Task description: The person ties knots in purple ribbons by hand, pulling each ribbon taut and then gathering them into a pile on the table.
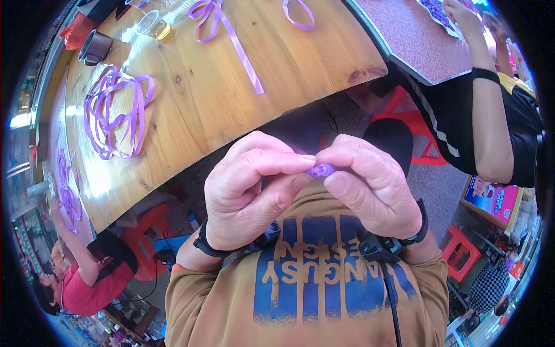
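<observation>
Between my fingertips, in front of my chest and off the table's near edge, is a small rolled piece of purple ribbon (319, 170), looking like a little rosette. My left hand (248, 188) pinches its left side between thumb and forefinger. From the other side, the thumb and fingers of my right hand (373, 182) close on it as well. Part of the roll is hidden by the fingertips. On the wooden table (202, 110), a loose tangle of purple ribbon (139, 113) lies at the left, and a looped ribbon with a long tail (245, 58) lies farther back.
A dark metal cup (95, 47) lies tipped near a clear plastic cup (153, 26) holding yellowish liquid at the far left. Another ribbon loop (299, 14) is at the back. Co-workers sit at both sides, near red stools (461, 253). A pinkish table (404, 34) adjoins at right.
</observation>
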`<state>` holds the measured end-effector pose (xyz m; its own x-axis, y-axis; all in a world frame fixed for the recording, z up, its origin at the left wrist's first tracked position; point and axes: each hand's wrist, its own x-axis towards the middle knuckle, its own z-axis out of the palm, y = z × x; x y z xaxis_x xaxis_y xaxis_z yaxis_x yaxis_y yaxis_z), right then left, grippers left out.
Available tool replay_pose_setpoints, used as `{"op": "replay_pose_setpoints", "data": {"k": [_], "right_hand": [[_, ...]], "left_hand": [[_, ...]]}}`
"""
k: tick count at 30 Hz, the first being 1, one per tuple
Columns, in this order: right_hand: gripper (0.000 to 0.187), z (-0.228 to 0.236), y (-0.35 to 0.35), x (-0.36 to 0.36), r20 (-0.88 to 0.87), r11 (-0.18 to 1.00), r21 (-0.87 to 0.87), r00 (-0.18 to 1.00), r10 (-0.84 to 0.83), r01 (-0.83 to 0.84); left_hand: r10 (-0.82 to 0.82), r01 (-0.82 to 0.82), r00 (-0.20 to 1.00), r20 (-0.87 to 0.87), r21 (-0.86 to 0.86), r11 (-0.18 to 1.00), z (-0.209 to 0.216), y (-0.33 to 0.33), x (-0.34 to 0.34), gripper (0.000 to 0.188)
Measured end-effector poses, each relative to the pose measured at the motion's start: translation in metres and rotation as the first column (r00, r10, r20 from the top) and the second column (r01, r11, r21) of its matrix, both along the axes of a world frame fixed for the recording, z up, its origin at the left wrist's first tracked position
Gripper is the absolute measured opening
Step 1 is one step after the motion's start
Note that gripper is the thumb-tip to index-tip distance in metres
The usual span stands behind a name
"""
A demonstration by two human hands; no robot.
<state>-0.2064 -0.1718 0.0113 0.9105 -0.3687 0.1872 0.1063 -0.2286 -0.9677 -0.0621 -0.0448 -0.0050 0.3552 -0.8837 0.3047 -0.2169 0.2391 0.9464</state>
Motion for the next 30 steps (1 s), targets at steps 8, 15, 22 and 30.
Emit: {"op": "replay_pose_setpoints", "data": {"k": [8,15,22,30], "right_hand": [[0.014,-0.001,-0.003,0.000,0.017,0.994,-0.110,1.000,0.011,-0.009],[0.014,0.001,-0.003,0.000,0.022,0.989,-0.146,1.000,0.007,-0.004],[0.015,-0.003,-0.002,0.000,0.026,0.983,-0.182,1.000,0.008,-0.003],[0.015,-0.003,-0.002,-0.001,0.039,0.979,-0.205,0.999,0.019,-0.011]], "left_hand": [[0.017,-0.017,0.999,0.036,0.011,1.000,0.003,-0.001,0.000,0.022],[0.037,-0.042,0.991,0.130,0.035,0.998,0.010,0.000,-0.004,0.023],[0.048,-0.052,0.988,0.150,0.022,0.998,0.009,-0.001,-0.006,0.021],[-0.053,0.054,0.998,-0.026,0.041,0.998,0.002,0.000,-0.002,0.026]]}}
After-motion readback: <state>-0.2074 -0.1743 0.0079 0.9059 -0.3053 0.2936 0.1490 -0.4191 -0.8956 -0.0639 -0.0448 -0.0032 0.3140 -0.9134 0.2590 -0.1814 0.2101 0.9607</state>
